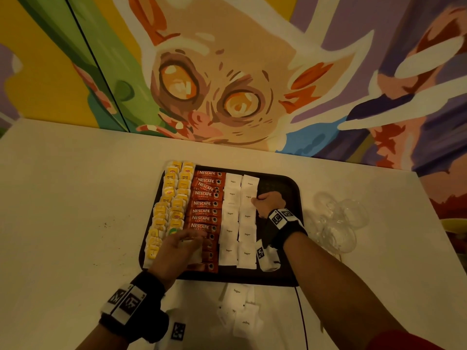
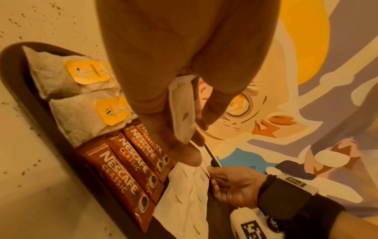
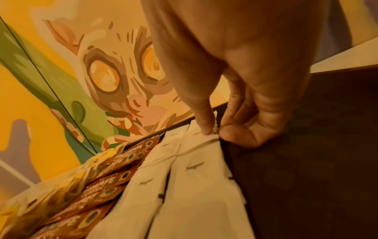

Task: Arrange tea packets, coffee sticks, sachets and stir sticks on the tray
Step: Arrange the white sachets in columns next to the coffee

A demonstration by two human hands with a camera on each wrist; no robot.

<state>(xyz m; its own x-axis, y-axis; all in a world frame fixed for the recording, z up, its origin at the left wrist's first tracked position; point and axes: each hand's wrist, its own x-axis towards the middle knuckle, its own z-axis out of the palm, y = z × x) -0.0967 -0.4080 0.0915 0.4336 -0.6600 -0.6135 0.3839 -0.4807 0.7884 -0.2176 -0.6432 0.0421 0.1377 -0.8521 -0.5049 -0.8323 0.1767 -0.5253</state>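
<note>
A dark tray (image 1: 278, 188) holds two columns of yellow-tagged tea bags (image 1: 174, 198), a column of red Nescafe coffee sticks (image 1: 207, 203) and two columns of white sugar sachets (image 1: 237, 223). My left hand (image 1: 182, 245) hovers over the near coffee sticks. In the left wrist view its fingers (image 2: 194, 139) pinch a white sachet (image 2: 183, 113). My right hand (image 1: 256, 200) is at the right sugar column, where thumb and forefinger (image 3: 214, 134) pinch the edge of one sugar sachet (image 3: 208, 139). No stir sticks are clearly visible.
Several loose sugar sachets (image 1: 237, 306) lie on the white table in front of the tray. Clear plastic items (image 1: 338, 223) sit to the tray's right. The tray's right strip (image 3: 306, 161) is bare. A painted wall stands behind the table.
</note>
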